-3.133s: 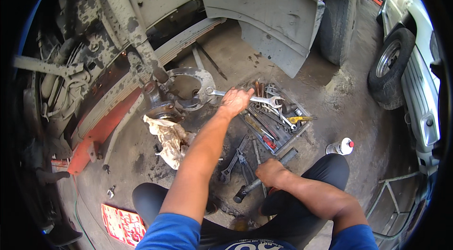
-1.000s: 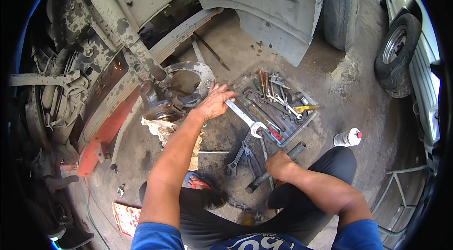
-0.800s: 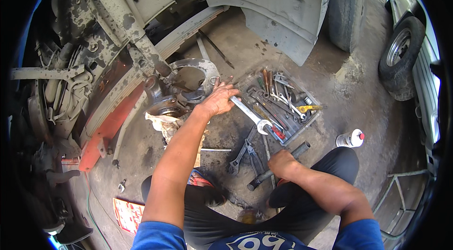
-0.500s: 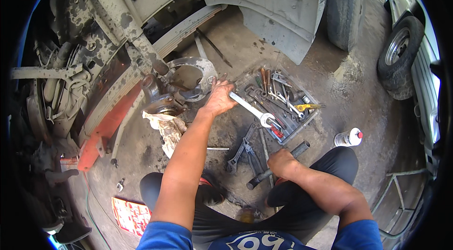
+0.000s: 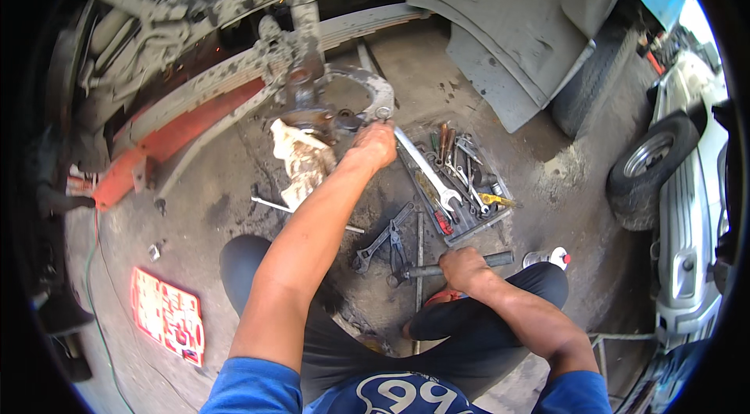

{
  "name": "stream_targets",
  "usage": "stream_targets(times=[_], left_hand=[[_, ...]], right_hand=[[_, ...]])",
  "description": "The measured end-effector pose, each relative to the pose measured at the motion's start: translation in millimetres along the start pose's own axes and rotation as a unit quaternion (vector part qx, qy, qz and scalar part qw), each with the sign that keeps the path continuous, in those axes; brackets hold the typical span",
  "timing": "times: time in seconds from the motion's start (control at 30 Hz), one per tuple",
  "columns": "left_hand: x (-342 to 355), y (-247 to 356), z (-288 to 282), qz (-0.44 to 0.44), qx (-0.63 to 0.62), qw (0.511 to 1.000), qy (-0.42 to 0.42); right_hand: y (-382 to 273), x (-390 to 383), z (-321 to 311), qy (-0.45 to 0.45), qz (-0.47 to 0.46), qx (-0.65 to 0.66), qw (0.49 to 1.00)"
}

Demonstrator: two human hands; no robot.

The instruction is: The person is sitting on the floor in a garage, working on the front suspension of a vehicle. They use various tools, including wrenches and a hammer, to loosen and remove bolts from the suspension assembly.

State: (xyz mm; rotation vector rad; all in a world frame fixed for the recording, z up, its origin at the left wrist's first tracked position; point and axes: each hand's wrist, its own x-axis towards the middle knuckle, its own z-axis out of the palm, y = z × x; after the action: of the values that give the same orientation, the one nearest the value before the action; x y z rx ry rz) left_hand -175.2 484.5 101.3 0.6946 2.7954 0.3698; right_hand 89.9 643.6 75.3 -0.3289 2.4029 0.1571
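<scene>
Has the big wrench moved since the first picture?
Yes: the big wrench has swung, its open end now closer to the near corner of the tool tray.

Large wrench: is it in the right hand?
No, the left hand grips the large wrench; the right hand holds a dark metal bar.

Just left of the tool tray [image 5: 479, 228], near its far corner, the left hand [image 5: 376, 145] is gripping, back turned up, fingers curled, with the left arm [image 5: 301, 258] running nearly straight behind it. On the tray's near side I'm seeing the right hand [image 5: 465, 267] forming a fist, the right arm [image 5: 527, 316] bending at the elbow and crossing above the right thigh [image 5: 462, 324].
</scene>
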Motion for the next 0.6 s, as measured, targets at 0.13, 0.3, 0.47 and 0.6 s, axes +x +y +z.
stream_targets(times=[0.13, 0.3, 0.47, 0.6], left_hand=[[-47, 11, -36, 0.089, -0.093, 0.992, -0.006], [-96, -27, -113, 0.077, -0.149, 0.969, 0.179], [-151, -77, -138, -0.076, -0.252, 0.907, 0.330], [-162, -61, -126, 0.104, -0.200, 0.919, 0.325]], right_hand=[[-1, -31, -61, 0.012, 0.036, -0.065, 0.997], [-4, -54, -142, 0.031, 0.085, -0.120, 0.989], [-37, -43, -184, 0.102, -0.023, -0.183, 0.977], [-75, -51, -211, 0.067, -0.096, -0.211, 0.971]])
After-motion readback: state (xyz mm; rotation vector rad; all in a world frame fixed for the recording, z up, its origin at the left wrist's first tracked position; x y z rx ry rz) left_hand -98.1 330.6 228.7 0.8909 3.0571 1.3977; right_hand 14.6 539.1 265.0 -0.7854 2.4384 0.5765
